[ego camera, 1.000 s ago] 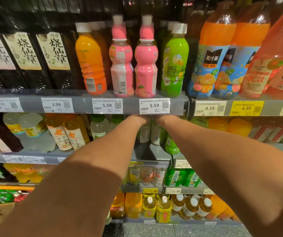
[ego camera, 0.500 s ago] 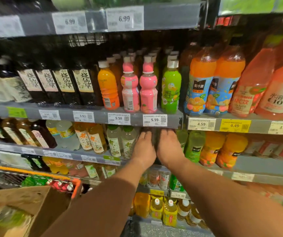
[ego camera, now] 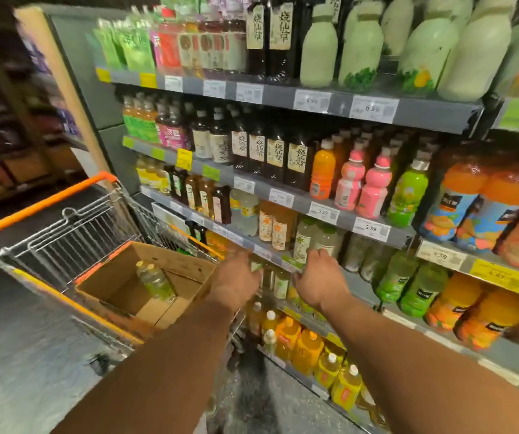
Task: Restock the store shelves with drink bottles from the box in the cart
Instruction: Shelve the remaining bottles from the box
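A brown cardboard box (ego camera: 120, 288) sits in the wire cart (ego camera: 73, 233) at the left, with pale green-labelled drink bottles (ego camera: 154, 281) lying in it. My left hand (ego camera: 236, 278) hangs in the air between the box and the shelf front, fingers loose, holding nothing. My right hand (ego camera: 320, 278) hovers just off the edge of the shelf (ego camera: 270, 253) that carries pale tea bottles (ego camera: 303, 241); its fingers are relaxed and empty. Both forearms reach in from the bottom of the view.
The shelves hold dark tea bottles (ego camera: 275, 158), pink bottles (ego camera: 372, 186), a green bottle (ego camera: 408, 191) and large orange juice bottles (ego camera: 458, 198). Yellow and orange bottles (ego camera: 308, 349) fill the bottom shelf. The cart's orange handle (ego camera: 45, 203) stands close on the left, over grey floor (ego camera: 20, 355).
Both hands have drawn back out of the shelf under the pink bottles and now hang in front of it, empty. The view has swung left and back, bringing the cart and box in.
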